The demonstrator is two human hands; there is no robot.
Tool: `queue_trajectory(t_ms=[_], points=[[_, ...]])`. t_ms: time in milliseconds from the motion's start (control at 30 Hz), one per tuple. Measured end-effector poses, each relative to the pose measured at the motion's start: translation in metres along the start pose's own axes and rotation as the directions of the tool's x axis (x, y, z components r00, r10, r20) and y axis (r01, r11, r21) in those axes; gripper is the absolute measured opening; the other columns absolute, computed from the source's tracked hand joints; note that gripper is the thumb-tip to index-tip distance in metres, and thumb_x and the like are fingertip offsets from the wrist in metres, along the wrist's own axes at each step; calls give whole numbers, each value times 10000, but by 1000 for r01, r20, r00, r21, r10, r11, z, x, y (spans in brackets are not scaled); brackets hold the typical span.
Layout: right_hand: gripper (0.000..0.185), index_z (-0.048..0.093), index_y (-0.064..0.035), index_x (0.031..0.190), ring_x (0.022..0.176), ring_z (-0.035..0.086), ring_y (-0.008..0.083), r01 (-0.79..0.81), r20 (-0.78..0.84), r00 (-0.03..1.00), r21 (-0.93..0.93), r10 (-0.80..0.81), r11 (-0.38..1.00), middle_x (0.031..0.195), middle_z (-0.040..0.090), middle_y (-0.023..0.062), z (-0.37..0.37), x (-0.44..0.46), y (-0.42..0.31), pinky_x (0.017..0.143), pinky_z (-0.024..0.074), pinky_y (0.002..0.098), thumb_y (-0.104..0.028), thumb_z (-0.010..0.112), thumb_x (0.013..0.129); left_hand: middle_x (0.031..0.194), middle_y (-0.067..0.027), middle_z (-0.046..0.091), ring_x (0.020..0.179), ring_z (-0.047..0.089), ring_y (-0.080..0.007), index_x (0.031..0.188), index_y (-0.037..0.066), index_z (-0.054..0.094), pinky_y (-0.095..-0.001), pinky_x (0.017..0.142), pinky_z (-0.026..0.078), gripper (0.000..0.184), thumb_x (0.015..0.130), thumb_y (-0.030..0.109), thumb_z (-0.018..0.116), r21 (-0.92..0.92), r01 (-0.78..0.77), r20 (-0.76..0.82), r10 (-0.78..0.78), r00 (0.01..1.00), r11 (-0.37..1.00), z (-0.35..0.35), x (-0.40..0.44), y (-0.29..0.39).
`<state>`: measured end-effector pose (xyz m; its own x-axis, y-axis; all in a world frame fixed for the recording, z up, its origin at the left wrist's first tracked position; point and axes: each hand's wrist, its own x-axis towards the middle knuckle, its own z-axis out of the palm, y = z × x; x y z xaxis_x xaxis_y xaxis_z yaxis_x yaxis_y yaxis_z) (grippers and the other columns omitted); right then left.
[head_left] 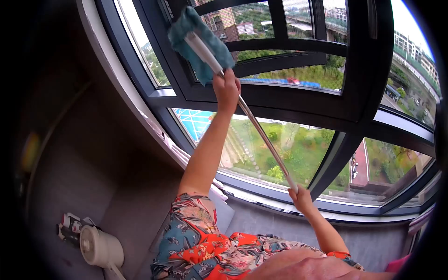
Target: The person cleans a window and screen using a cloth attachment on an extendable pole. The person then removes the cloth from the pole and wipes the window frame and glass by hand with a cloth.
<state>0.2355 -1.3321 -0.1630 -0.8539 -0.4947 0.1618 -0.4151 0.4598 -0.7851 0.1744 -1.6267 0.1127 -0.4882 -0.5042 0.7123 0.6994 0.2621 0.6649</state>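
Both of my hands grip one flat mop, which has a long silver pole, a white head bar and a teal cloth pad. My left hand, raised high, is closed round the pole just below the head. Lower down and to the right, my right hand wraps the pole's white end. The teal cloth pad overlaps the dark window frame at its upper left; whether it presses on it I cannot tell.
Screened panes fill the upper window, with clear lower glass beneath. A white sill runs below. At the lower left, a cream lidded pot with a handle stands beside a red-and-white item. A pale curtain edges the window.
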Motion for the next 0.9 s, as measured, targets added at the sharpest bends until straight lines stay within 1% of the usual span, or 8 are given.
queue_trajectory(t_ms=[67,167,333,367,400,467,600,900], points=[[287,523,-35,818,658,561,412,-11,-30,999,5,11,1000,661,574,206,11,-31,28,565,425,452,-314,587,821,523,-6,421,371,416,-85,861,47,403,-221,341,334,125,901,161,438,10,142,-26,-141,990,990,-1,-36,-8],[287,528,-26,818,663,564,408,-135,24,991,27,135,990,667,573,210,5,-58,28,567,430,440,-306,589,818,561,-11,438,397,424,-81,907,22,420,-224,352,335,110,892,124,456,48,147,-100,-141,985,988,16,-57,-14],[284,523,-5,783,585,553,394,41,-114,993,39,-36,998,609,545,211,-22,4,-17,520,418,408,-281,573,829,549,-10,435,407,451,-98,836,12,423,-252,381,357,149,883,148,463,3,-110,-39,111,993,994,37,31,30],[287,520,0,781,566,549,387,62,-137,989,34,-56,998,593,537,211,-31,24,-37,508,415,400,-278,566,834,543,-12,437,402,459,-109,813,14,421,-266,382,360,156,875,153,459,0,-287,-2,287,958,958,39,63,36],[305,511,15,775,518,530,345,49,-120,992,30,-45,998,569,516,201,-42,44,-60,491,403,379,-280,550,846,535,-13,434,395,459,-117,808,19,419,-275,379,363,143,868,143,459,147,-358,41,356,934,922,33,100,35],[314,503,19,776,465,462,243,105,-91,991,118,-94,988,538,484,149,-55,74,-100,477,383,358,-283,543,851,573,-11,443,433,442,-122,815,30,474,-284,396,338,117,839,140,444,301,-191,89,172,981,934,19,150,64],[305,514,11,791,475,464,237,116,-52,993,166,-109,979,547,490,149,-27,90,-95,486,386,358,-286,546,853,602,-41,480,451,464,-148,811,17,475,-304,412,346,132,838,146,461,100,-199,13,199,980,975,13,151,70],[292,525,0,789,524,513,272,-30,98,995,41,26,999,575,526,161,17,-2,-7,514,406,367,-284,561,842,578,-4,441,405,444,-87,859,33,426,-247,370,359,112,876,135,468,1,-11,-135,11,991,1000,-20,-3,-7]])
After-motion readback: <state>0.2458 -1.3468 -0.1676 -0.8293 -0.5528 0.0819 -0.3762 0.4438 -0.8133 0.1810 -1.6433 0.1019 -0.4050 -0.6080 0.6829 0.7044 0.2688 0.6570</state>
